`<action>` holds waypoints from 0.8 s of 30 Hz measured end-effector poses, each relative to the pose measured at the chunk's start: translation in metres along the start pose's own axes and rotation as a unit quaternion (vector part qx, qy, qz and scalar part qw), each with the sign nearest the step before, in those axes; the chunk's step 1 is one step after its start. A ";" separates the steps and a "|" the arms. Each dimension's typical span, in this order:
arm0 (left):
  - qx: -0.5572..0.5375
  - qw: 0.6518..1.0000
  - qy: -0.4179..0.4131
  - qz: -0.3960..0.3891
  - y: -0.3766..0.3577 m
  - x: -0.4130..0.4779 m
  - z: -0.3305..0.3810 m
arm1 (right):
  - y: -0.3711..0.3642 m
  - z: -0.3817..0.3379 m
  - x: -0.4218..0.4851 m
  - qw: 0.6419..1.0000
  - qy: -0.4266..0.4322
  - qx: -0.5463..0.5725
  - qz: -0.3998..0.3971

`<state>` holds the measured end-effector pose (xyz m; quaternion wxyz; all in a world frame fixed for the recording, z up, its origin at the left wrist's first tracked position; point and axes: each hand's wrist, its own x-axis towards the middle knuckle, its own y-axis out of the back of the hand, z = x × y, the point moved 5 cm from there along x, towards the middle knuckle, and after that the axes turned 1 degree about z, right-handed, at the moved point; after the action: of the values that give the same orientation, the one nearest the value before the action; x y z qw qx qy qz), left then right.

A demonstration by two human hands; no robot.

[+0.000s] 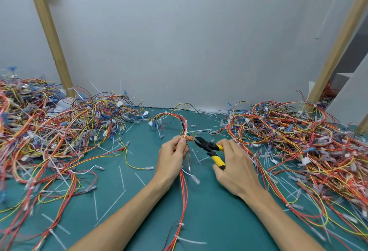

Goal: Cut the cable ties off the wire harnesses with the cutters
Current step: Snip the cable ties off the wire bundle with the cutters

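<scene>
yellow-handled cutters (211,149) sit in the right hand (235,169), fingers curled round both handles. the handles stand apart, and the jaws look slightly parted at the bundle. left hand (172,156) pinches the wire harness (183,187) just below a white cable tie (186,132), fingertips just beside the blades. risk: if the tips close before seating on the strap, they may cut red or yellow insulation, or nip a fingertip. cut tails littering the green mat (215,221) could mask ties not yet cut.
</scene>
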<state>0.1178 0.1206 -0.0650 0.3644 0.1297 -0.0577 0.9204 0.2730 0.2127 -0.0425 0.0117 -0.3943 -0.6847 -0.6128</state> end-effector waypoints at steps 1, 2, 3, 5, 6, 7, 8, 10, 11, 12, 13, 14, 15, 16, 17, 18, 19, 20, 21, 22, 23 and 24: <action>0.000 1.000 -0.001 -0.007 -0.001 -0.001 0.001 | 0.000 0.002 0.000 1.000 -0.011 -0.013 0.005; 0.003 1.000 -0.003 -0.015 -0.002 -0.001 0.002 | 0.001 0.004 0.000 0.999 -0.020 -0.025 0.010; 0.009 1.000 -0.005 -0.025 -0.003 -0.002 0.002 | 0.001 0.005 0.000 0.999 -0.026 -0.034 0.012; 0.028 0.998 -0.007 -0.047 -0.005 -0.004 0.004 | 0.000 0.005 0.000 0.998 -0.030 -0.049 0.016; 0.038 0.997 -0.009 -0.059 -0.007 -0.005 0.004 | 0.000 0.004 0.000 0.998 -0.027 -0.055 0.019; 0.047 0.996 -0.013 -0.071 -0.008 -0.006 0.004 | 0.000 0.004 0.000 0.998 -0.025 -0.060 0.023; 0.057 0.995 -0.016 -0.080 -0.009 -0.006 0.005 | 0.000 0.003 0.000 0.997 -0.024 -0.064 0.025; 0.070 0.993 -0.022 -0.089 -0.010 -0.007 0.005 | 0.000 0.002 0.000 0.997 -0.023 -0.069 0.031; 0.072 0.993 -0.023 -0.090 -0.010 -0.007 0.006 | 0.000 0.002 0.000 0.997 -0.023 -0.070 0.034; 0.073 0.993 -0.024 -0.089 -0.009 -0.006 0.006 | 0.000 0.003 0.000 0.997 -0.024 -0.070 0.036; 0.075 0.993 -0.025 -0.089 -0.009 -0.006 0.006 | 0.000 0.003 0.000 0.996 -0.024 -0.071 0.037; 0.076 0.993 -0.026 -0.088 -0.009 -0.006 0.006 | -0.001 0.003 0.000 0.996 -0.024 -0.074 0.037; 0.076 0.993 -0.026 -0.087 -0.008 -0.005 0.006 | -0.002 0.003 0.000 0.996 -0.026 -0.077 0.036; 0.075 0.993 -0.025 -0.086 -0.008 -0.005 0.005 | -0.002 0.004 0.001 0.996 -0.030 -0.077 0.034; 0.072 0.993 -0.023 -0.086 -0.008 -0.005 0.005 | -0.002 0.005 0.001 0.996 -0.037 -0.076 0.032; 0.069 0.994 -0.020 -0.086 -0.008 -0.005 0.004 | -0.002 0.006 0.001 0.996 -0.045 -0.075 0.030; 0.067 0.994 -0.018 -0.088 -0.008 -0.005 0.004 | -0.002 0.006 0.002 0.996 -0.050 -0.074 0.029; 0.066 0.994 -0.017 -0.089 -0.009 -0.005 0.004 | -0.002 0.007 0.002 0.995 -0.053 -0.074 0.028; 0.067 0.993 -0.018 -0.092 -0.009 -0.005 0.005 | -0.001 0.007 0.002 0.995 -0.054 -0.074 0.027; 0.068 0.993 -0.018 -0.095 -0.010 -0.005 0.005 | -0.001 0.006 0.002 0.996 -0.051 -0.073 0.029; 0.071 0.992 -0.018 -0.099 -0.010 -0.006 0.005 | 0.000 0.005 0.002 0.996 -0.048 -0.072 0.032; 0.076 0.992 -0.019 -0.102 -0.011 -0.006 0.005 | 0.000 0.004 0.002 0.996 -0.044 -0.073 0.033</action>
<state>0.1302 0.1235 -0.0614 0.4446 0.1792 0.0189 0.8774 0.2737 0.2169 -0.0427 -0.0271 -0.4432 -0.6246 -0.6425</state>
